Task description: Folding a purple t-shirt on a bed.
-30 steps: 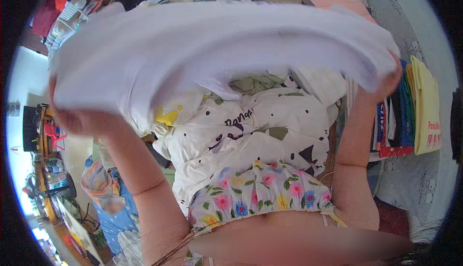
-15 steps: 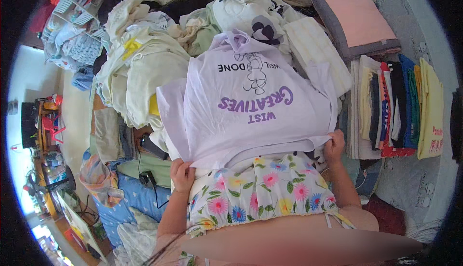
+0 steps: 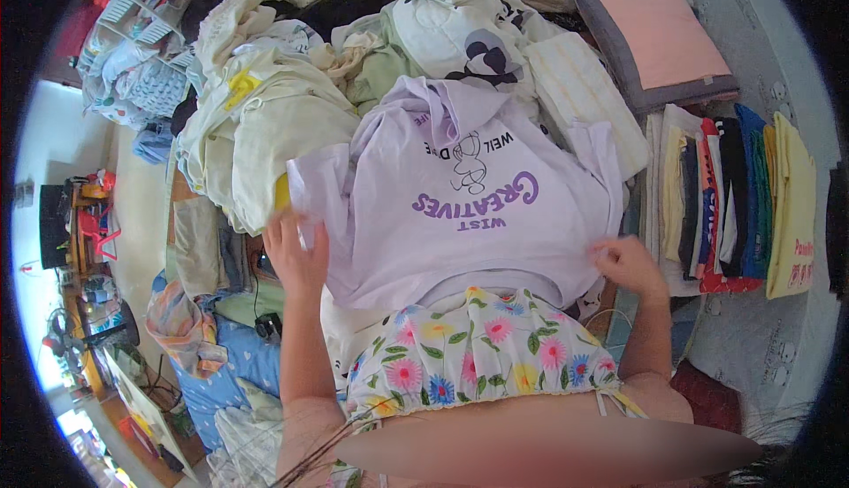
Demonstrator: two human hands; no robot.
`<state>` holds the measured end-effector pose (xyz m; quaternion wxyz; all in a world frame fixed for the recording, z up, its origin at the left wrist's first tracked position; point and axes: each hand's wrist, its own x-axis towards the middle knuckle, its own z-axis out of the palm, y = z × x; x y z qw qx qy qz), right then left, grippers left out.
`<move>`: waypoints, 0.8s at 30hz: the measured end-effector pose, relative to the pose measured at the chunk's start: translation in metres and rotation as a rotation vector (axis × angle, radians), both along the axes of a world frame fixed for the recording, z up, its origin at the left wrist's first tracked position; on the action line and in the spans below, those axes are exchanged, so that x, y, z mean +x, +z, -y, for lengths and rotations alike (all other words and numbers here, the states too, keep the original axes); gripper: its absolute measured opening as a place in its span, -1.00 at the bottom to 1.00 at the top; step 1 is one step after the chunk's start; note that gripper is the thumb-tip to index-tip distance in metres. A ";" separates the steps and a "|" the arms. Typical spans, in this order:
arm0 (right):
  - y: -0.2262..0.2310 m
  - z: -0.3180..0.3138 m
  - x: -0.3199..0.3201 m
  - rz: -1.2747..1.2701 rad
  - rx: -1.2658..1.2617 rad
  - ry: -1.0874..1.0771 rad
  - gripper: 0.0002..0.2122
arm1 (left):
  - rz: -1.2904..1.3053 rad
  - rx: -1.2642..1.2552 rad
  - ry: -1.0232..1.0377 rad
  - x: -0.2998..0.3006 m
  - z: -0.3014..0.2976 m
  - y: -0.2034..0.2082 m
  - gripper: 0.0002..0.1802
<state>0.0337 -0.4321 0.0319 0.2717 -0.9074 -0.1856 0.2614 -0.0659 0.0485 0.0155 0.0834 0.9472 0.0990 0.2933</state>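
Observation:
A lilac short-sleeved T-shirt point(image 3: 389, 249) with purple and black print lies spread before me, its collar away from me and its hem toward my body. My left hand point(image 3: 296, 253) is beside the sleeve on the left, fingers apart and slightly blurred at the tips. At the shirt's right side edge is my right hand point(image 3: 630, 265), its fingers loosely bent and not visibly gripping the fabric. Part of the hem lies against my floral top point(image 3: 482, 346).
Heaped pale clothes point(image 3: 283, 134) rise at the far left. A folded white towel point(image 3: 584, 99) borders the shirt, with a pink-and-grey folded cushion or quilt point(image 3: 659, 32) behind it. Folded garments point(image 3: 707, 196) stand in a row at right. A black charger point(image 3: 267, 324) lies at left.
Both hands have let go of the hem corners and moved up along the shirt's sides, the left one farther. The shirt has settled flatter, with its collar nearer me.

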 end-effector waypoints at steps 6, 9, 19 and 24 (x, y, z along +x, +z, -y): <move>0.032 -0.095 0.086 0.225 0.057 0.018 -0.61 | -0.372 0.171 0.214 0.087 -0.013 0.009 -0.61; -0.031 -0.137 0.124 0.348 0.000 0.225 -0.36 | -0.665 -0.154 0.215 0.098 -0.015 0.025 -0.65; -0.109 -0.219 0.134 0.785 -0.097 0.208 -0.22 | -0.358 0.060 0.705 -0.044 -0.095 0.050 -0.78; -0.109 -0.206 0.144 0.783 0.168 0.107 -0.43 | -0.008 -0.149 0.098 0.044 -0.046 0.045 -0.86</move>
